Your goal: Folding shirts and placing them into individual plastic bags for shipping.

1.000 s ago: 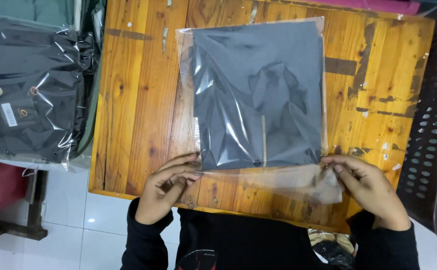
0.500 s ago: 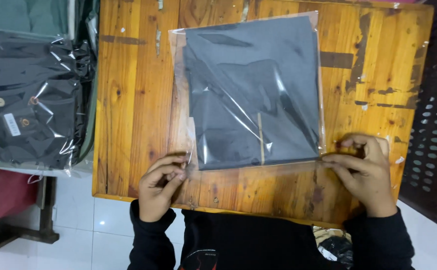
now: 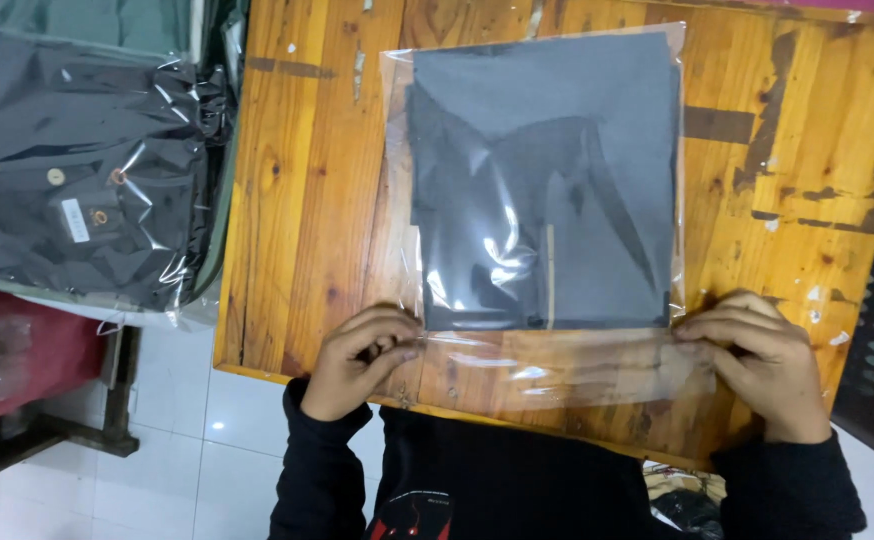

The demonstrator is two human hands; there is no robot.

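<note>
Head view shows the clear bag (image 3: 542, 200) with its folded grey garment (image 3: 547, 180) lying flat on the wooden table (image 3: 297, 200), flap toward the person. Sealing seems underway; next the flap needs folding squarely over. Left hand (image 3: 357, 362) and right hand (image 3: 757, 362) each pinch a flap corner, fingers closed on film.

Clear bagged grey garment (image 3: 542, 190) mid-table, bagged black shirts (image 3: 77, 180) left
</note>
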